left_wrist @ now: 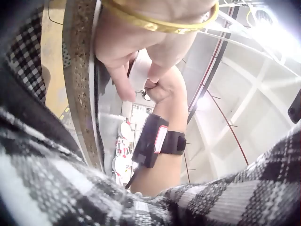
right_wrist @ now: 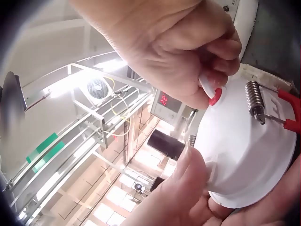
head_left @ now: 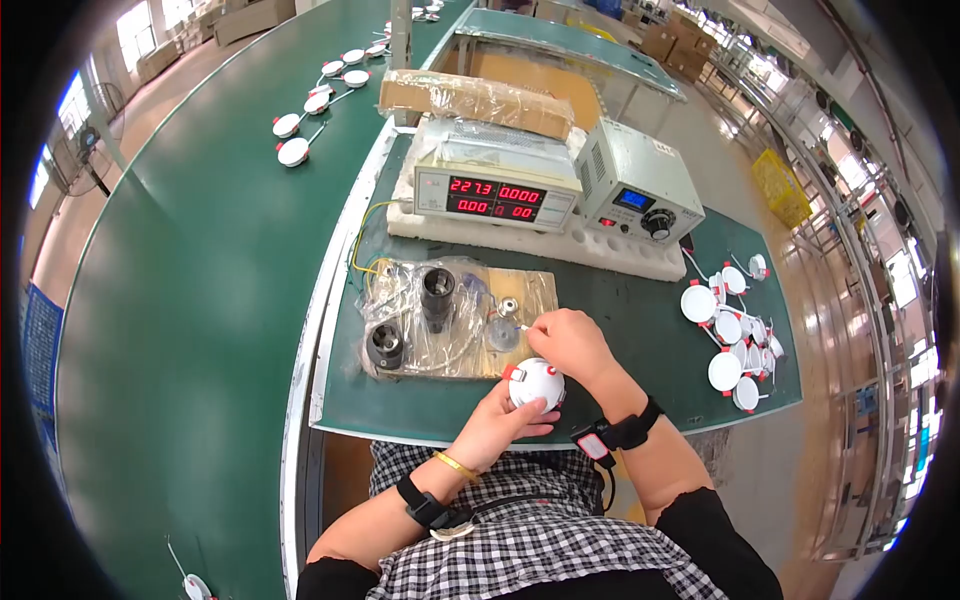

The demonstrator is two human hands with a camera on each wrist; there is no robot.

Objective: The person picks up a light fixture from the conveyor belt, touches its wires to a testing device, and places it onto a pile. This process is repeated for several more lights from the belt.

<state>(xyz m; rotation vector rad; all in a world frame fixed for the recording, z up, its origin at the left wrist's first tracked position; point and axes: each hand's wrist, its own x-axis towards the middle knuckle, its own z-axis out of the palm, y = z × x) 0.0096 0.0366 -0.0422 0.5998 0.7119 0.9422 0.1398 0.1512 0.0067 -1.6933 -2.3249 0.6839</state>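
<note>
A round white lamp [head_left: 537, 386] with red-tipped spring clips is gripped by my left hand [head_left: 497, 420], back side up. In the right wrist view the thumb and fingers of the left hand [right_wrist: 181, 188] lie around the rim of the white housing [right_wrist: 244, 150]. My right hand [head_left: 575, 345] pinches the lamp's white cable, which leaves the housing through a red grommet [right_wrist: 215, 96]. The cable's end [head_left: 524, 328] shows past the fingertips, near a clear round disc [head_left: 503, 334] on the wooden board [head_left: 540, 290].
Two black sockets [head_left: 437, 290] [head_left: 385, 345] stand on the plastic-covered board. Behind it are a meter with red digits [head_left: 497, 190] and a grey power unit [head_left: 640, 190]. Several white lamps [head_left: 725, 371] lie at the right, others [head_left: 293, 152] on the green belt [head_left: 200, 300] at left.
</note>
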